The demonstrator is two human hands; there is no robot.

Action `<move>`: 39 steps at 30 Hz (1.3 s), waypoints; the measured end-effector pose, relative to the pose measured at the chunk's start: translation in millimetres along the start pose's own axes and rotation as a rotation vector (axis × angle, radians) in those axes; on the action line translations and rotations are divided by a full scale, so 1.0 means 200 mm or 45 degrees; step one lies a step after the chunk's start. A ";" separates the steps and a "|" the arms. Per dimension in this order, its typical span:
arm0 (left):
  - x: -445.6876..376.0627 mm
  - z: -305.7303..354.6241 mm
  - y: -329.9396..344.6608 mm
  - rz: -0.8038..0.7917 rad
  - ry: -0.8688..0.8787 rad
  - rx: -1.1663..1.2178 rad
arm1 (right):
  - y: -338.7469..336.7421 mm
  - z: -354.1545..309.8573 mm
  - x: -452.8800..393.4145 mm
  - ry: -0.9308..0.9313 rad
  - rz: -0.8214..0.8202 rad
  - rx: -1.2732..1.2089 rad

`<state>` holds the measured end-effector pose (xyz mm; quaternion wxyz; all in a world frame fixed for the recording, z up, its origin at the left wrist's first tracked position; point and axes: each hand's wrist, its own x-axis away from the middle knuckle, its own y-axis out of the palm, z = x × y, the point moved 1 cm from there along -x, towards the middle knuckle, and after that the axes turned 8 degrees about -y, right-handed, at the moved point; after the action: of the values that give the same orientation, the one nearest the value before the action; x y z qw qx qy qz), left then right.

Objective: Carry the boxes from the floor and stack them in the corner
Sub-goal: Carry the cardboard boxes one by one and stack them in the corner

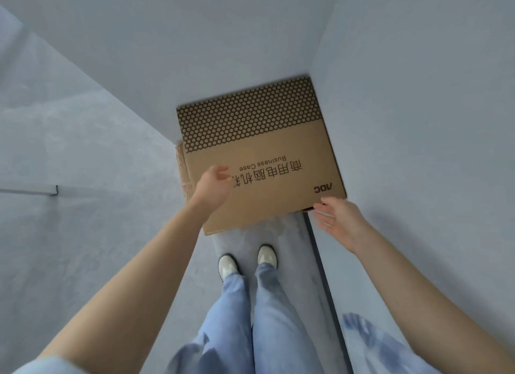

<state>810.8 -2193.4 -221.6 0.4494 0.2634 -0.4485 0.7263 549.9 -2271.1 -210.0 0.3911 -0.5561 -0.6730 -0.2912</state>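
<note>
Box [259, 156] tight against two walls [418, 108] (near edges free)

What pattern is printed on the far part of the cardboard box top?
Black with small tan hexagon dots, on the cardboard box; head view.

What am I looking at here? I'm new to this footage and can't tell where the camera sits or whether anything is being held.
There is no machine: a person wears one wide-angle camera on the head, so you look down along their own arms. The large cardboard box with a honeycomb print sits in the corner where two pale walls meet; its top is well above the floor, and the edge of another box shows under its left side. The left hand is over the box top with fingers loosely curled, gripping nothing. The right hand is open by the box's near right corner. Below are jeans and the two white shoes on the grey floor.
</note>
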 end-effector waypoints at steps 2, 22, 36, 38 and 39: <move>0.15 0.05 0.01 -0.054 0.102 -0.083 | -0.01 0.00 0.12 -0.155 0.015 0.253; 1.18 -0.13 -0.06 -0.670 1.002 -0.881 | 0.05 0.81 1.49 -0.718 0.699 0.343; 2.11 -0.88 0.67 -1.279 1.416 -1.510 | 0.01 2.35 2.54 -0.265 1.485 -0.230; 2.33 -1.12 0.81 -1.368 1.398 -1.556 | 0.02 2.66 2.72 -0.192 1.591 -0.320; 2.43 -1.23 0.85 -1.401 1.350 -1.551 | 0.03 2.79 2.79 -0.165 1.623 -0.349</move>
<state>443.5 -1805.5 -23.5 0.9282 -0.2022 -0.3010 0.0833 400.9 -1517.4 -28.4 0.3711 -0.9074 -0.1905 -0.0514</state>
